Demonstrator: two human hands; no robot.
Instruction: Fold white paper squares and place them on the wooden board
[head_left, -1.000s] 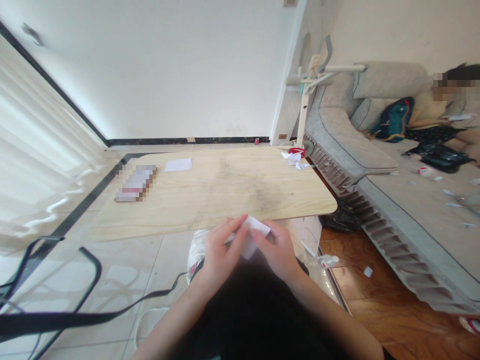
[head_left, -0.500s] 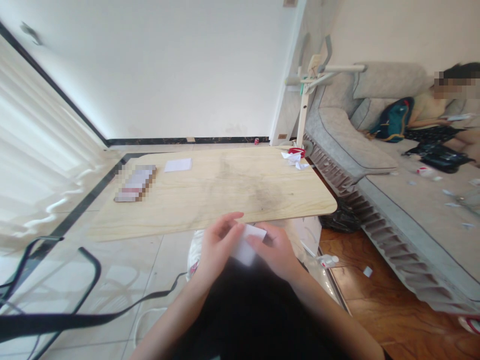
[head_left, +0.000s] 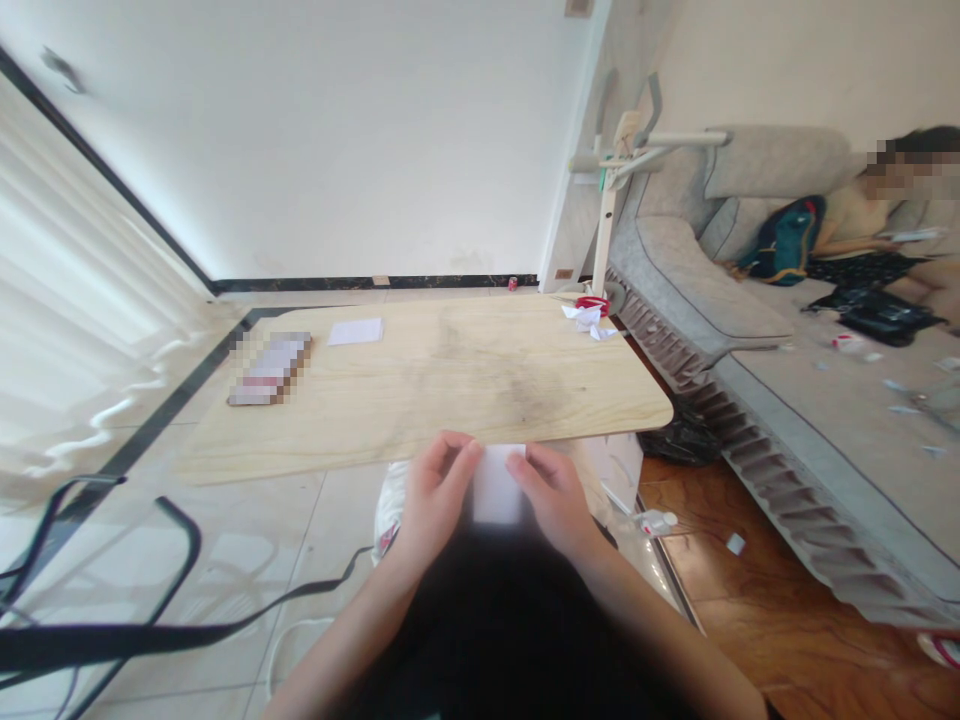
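Observation:
A small white piece of paper (head_left: 498, 490) is held upright between my two hands, just in front of the table's near edge. My left hand (head_left: 441, 485) pinches its upper left edge between thumb and fingers. On the other side, my right hand (head_left: 553, 490) grips the upper right edge, its thumb lying on the face of the paper. Further off on the wooden table (head_left: 420, 390) lies a stack of white paper (head_left: 356, 331). Folded white paper pieces (head_left: 590, 321) rest at the far right corner beside a red-handled item (head_left: 592, 303).
A blurred-out flat object (head_left: 270, 368) lies on the table's left side. To the right stands a grey sofa (head_left: 840, 400), where a person (head_left: 862, 215) sits beside a backpack (head_left: 787, 240). A black strap (head_left: 187, 635) crosses at lower left. A bottle (head_left: 658, 522) lies near the floor at right.
The paper has turned from a tilt to nearly straight between my hands. My left fingers have curled in, and my right hand has shifted slightly along the paper's edge.

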